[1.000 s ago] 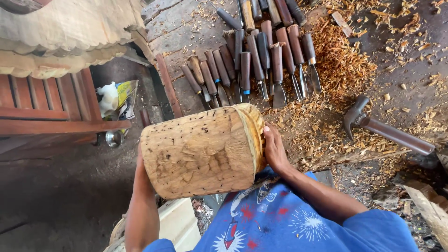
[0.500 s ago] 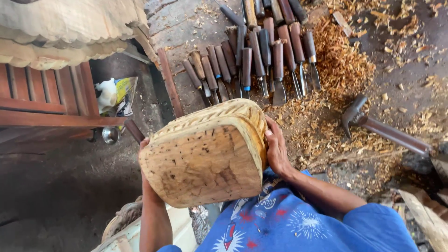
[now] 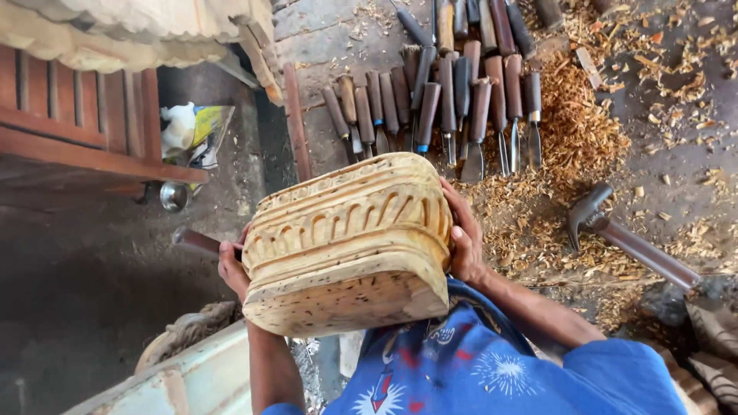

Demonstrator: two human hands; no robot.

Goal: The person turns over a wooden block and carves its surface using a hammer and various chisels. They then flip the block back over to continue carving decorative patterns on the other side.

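Note:
A big pale wooden block (image 3: 350, 242), carved with rows of arches along one face, is held up in front of me between both hands. My left hand (image 3: 231, 267) presses its left end and my right hand (image 3: 463, 238) grips its right end. The carved face is turned upward toward the camera and the rough, speckled base faces me. My blue patterned shirt (image 3: 469, 369) shows beneath it.
Several wooden-handled chisels (image 3: 438, 100) lie in a row on the ground beyond the block, amid wood shavings (image 3: 569, 146). A metal hammer (image 3: 623, 234) lies at the right. A red wooden frame (image 3: 84, 131) and a small metal bowl (image 3: 174, 196) stand at the left.
Both hands have rotated the block: its plain side faced up before, now the carved arched face is on top and the rough base faces me.

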